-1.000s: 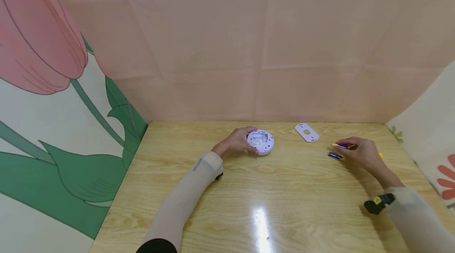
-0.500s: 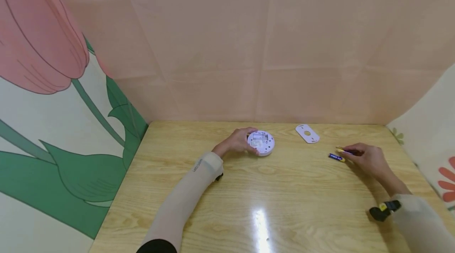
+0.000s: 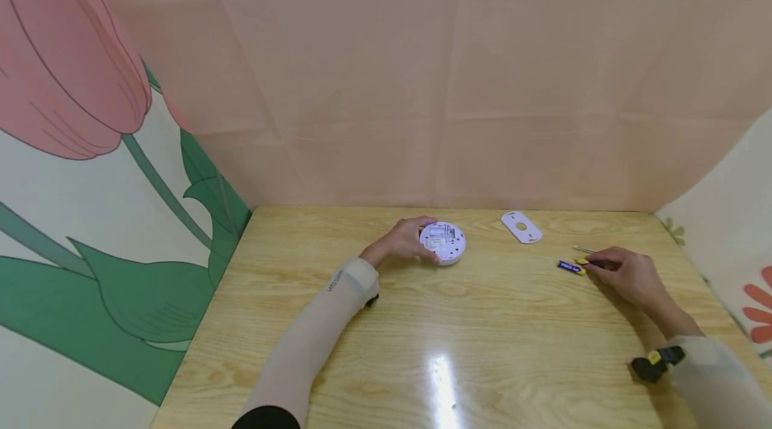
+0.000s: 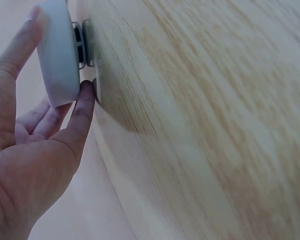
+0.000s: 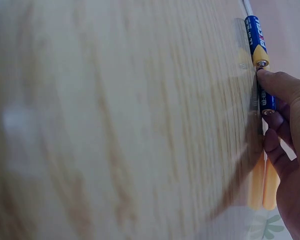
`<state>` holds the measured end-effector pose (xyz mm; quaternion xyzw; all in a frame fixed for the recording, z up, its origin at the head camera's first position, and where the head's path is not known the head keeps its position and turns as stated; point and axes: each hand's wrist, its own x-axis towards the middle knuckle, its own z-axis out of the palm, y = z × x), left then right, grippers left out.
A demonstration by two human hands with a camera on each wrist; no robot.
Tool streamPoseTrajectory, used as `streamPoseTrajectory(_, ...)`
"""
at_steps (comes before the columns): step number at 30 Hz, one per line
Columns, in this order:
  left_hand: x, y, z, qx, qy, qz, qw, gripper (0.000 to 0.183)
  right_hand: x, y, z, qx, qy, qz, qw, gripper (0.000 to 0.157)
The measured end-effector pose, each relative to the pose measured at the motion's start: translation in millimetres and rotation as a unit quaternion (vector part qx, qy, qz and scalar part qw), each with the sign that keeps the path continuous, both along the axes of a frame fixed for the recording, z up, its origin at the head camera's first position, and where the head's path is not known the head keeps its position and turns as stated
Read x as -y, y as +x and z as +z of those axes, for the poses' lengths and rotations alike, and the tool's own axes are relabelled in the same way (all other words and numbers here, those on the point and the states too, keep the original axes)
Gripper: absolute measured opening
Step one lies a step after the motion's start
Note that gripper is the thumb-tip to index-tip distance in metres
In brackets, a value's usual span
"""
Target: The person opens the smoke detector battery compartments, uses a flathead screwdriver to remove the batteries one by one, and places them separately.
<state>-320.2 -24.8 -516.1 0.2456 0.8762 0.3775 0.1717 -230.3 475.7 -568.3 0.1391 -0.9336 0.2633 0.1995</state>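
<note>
While my left hand (image 3: 403, 240) keeps gripping the round white detector (image 3: 443, 242) at table (image 3: 422, 342) centre, my right hand (image 3: 624, 273) has slid toward five o'clock, fingertips pinching one battery (image 5: 265, 100); the other battery (image 3: 569, 267) lies just beside at nine o'clock.

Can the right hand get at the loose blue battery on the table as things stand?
Probably yes. The right hand is right beside the blue battery, fingertips at its end, with only bare table between; it seems to hold a second battery already.
</note>
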Motion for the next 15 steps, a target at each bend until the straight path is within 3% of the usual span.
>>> streamPoseTrajectory(7,0,0.1,0.0,0.001,0.0,0.0,1.0,0.102,3,-1.3,1.4,0.003,-0.022,0.005,1.0,0.023)
streamPoseTrajectory(15,0,-0.9,-1.9,0.0,-0.002,0.002,1.0,0.102,13,-4.7,16.1,0.02,-0.024,0.001,1.0,0.021)
